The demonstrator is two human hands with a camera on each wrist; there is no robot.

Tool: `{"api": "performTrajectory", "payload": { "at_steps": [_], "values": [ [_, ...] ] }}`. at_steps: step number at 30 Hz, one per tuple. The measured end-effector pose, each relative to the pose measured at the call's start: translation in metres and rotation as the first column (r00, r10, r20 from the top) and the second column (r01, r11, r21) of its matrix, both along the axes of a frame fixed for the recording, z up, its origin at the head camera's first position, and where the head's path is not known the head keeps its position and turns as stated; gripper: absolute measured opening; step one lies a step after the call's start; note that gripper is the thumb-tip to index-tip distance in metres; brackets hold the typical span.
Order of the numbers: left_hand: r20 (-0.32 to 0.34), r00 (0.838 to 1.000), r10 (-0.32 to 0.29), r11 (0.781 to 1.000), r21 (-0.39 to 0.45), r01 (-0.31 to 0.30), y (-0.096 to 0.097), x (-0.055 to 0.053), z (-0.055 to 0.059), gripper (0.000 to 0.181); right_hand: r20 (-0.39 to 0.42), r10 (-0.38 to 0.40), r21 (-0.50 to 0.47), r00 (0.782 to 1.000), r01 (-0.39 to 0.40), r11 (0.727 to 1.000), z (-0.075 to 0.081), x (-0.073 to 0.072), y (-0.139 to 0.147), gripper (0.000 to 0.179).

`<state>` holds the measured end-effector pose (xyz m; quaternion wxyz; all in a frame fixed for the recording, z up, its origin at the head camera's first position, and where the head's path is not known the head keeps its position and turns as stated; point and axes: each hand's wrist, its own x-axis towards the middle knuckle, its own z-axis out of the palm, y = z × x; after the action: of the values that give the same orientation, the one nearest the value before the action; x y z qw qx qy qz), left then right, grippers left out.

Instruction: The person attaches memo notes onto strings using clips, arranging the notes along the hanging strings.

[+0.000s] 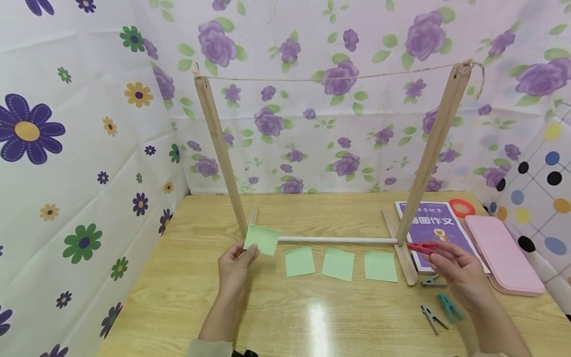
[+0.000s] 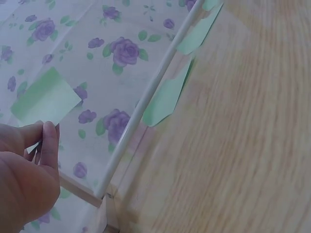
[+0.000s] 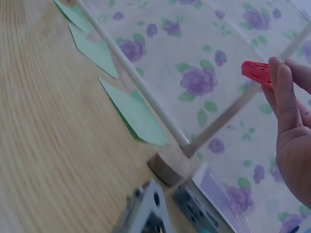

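My left hand (image 1: 236,265) pinches a green sticky note (image 1: 262,240) by its lower edge, lifted beside the foot of the left wooden post (image 1: 221,148). In the left wrist view the same note (image 2: 46,97) stands out in front of the flowered cloth. Between thumb and fingers, my right hand (image 1: 459,270) holds a red clothespin (image 1: 421,247), near the base of the right post (image 1: 434,148). Three more green notes (image 1: 300,261) lie in a row on the table. A string (image 1: 308,80) runs between the tops of the two posts.
Below the right hand lie grey clothespins (image 1: 432,319) and a teal clothespin (image 1: 450,308). A purple book (image 1: 439,228), a pink case (image 1: 504,253) and a red tape roll (image 1: 462,208) occupy the right side. A white rod (image 1: 334,240) joins the posts low down.
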<state>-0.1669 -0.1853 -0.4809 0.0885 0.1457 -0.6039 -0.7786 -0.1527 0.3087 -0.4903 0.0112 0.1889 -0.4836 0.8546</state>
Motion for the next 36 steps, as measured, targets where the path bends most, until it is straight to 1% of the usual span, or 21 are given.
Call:
{"api": "performTrajectory", "payload": {
  "at_steps": [1, 4, 7, 10, 12, 15, 18, 19, 20, 21, 23, 26, 28, 32, 36],
  "values": [
    [-0.003, 1.000, -0.003, 1.000, 0.005, 0.003, 0.001, 0.000, 0.001, 0.033, -0.005, 0.003, -0.008, 1.000, -0.003, 1.000, 0.001, -0.001, -0.003, 0.042],
    [-0.015, 1.000, -0.009, 0.999, 0.038, 0.009, 0.004, -0.001, 0.003, 0.033, -0.009, 0.004, 0.014, 1.000, -0.004, 1.000, 0.008, -0.004, -0.013, 0.040],
    [-0.020, 1.000, -0.017, 0.998, 0.061, 0.018, 0.007, -0.002, 0.007, 0.032, -0.013, -0.006, 0.096, 1.000, 0.007, 0.995, 0.020, -0.006, -0.023, 0.039],
    [-0.027, 1.000, -0.012, 0.995, 0.098, 0.014, 0.011, -0.003, 0.013, 0.031, -0.032, -0.005, 0.151, 0.999, 0.010, 0.989, 0.037, -0.011, -0.034, 0.038],
    [-0.041, 0.999, -0.001, 0.992, 0.130, 0.006, 0.012, -0.005, 0.018, 0.032, -0.056, 0.014, 0.165, 0.998, -0.005, 0.986, 0.050, -0.015, -0.042, 0.038],
    [-0.054, 0.998, 0.017, 0.985, 0.171, -0.007, 0.013, -0.008, 0.026, 0.032, -0.091, 0.068, 0.172, 0.994, -0.052, 0.984, 0.069, -0.022, -0.055, 0.038],
    [-0.062, 0.998, 0.024, 0.986, 0.169, -0.013, 0.012, -0.011, 0.035, 0.032, -0.117, 0.127, 0.168, 0.985, -0.107, 0.980, 0.087, -0.029, -0.068, 0.037],
    [-0.062, 0.998, 0.025, 0.988, 0.157, -0.015, 0.012, -0.012, 0.039, 0.032, -0.122, 0.139, 0.179, 0.983, -0.116, 0.977, 0.093, -0.030, -0.072, 0.036],
    [-0.066, 0.998, 0.025, 0.990, 0.140, -0.016, 0.012, -0.013, 0.043, 0.032, -0.129, 0.134, 0.191, 0.983, -0.108, 0.976, 0.099, -0.031, -0.077, 0.036],
    [-0.071, 0.997, 0.028, 0.991, 0.130, -0.018, 0.011, -0.014, 0.047, 0.032, -0.139, 0.119, 0.216, 0.983, -0.087, 0.972, 0.106, -0.032, -0.081, 0.036],
    [-0.092, 0.995, 0.038, 0.993, 0.119, -0.027, 0.012, -0.017, 0.057, 0.031, -0.168, 0.089, 0.286, 0.982, -0.038, 0.958, 0.121, -0.034, -0.091, 0.035],
    [-0.145, 0.988, 0.043, 0.989, 0.145, -0.022, 0.015, -0.023, 0.074, 0.023, -0.219, 0.025, 0.365, 0.975, 0.058, 0.929, 0.148, -0.036, -0.107, 0.033],
    [-0.192, 0.980, 0.042, 0.986, 0.168, -0.010, 0.018, -0.026, 0.086, 0.017, -0.240, 0.011, 0.387, 0.971, 0.085, 0.918, 0.168, -0.038, -0.117, 0.030],
    [-0.263, 0.964, 0.050, 0.981, 0.195, 0.002, 0.023, -0.032, 0.106, 0.014, -0.267, 0.035, 0.382, 0.963, 0.073, 0.921, 0.202, -0.043, -0.136, 0.027],
    [-0.286, 0.955, 0.083, 0.977, 0.213, -0.022, 0.029, -0.037, 0.120, 0.018, -0.302, 0.078, 0.365, 0.950, 0.040, 0.930, 0.227, -0.050, -0.150, 0.029]
  ]
}}
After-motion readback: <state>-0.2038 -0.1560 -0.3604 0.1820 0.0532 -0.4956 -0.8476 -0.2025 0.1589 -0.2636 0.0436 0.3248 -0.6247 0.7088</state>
